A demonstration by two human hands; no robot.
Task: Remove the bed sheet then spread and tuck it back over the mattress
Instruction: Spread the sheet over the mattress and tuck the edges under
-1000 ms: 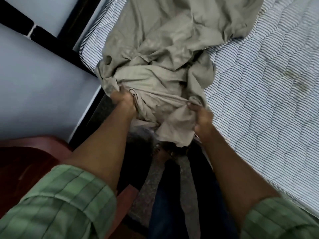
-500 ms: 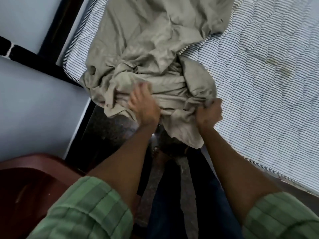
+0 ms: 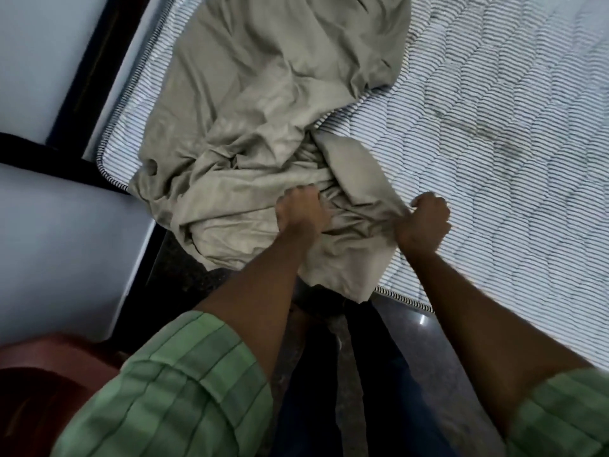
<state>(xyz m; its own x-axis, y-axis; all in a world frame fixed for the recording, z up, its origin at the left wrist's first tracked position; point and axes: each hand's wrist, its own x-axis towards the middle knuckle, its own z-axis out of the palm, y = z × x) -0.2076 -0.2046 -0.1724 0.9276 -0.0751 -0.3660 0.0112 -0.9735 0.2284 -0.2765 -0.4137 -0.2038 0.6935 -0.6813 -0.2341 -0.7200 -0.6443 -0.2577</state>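
A beige bed sheet (image 3: 250, 120) lies crumpled in a heap on the near left corner of a white mattress with thin dark stripes (image 3: 494, 133). Part of the sheet hangs over the mattress's near edge. My left hand (image 3: 301, 209) grips a bunch of the sheet in the middle of the heap. My right hand (image 3: 426, 222) is a fist that holds a fold of the sheet at the heap's right side, over the bare mattress. Most of the mattress to the right is uncovered and shows a faint stain.
A pale wall (image 3: 59, 242) and a dark bed frame (image 3: 95, 77) close in on the left. A reddish wooden piece of furniture (image 3: 36, 390) stands at the lower left. My legs in dark trousers (image 3: 329, 390) stand on dark floor by the mattress edge.
My left hand let go of the sheet's left edge and moved right to grip the middle of the heap. My right hand pulled its fold rightward over the mattress. The view shifted.
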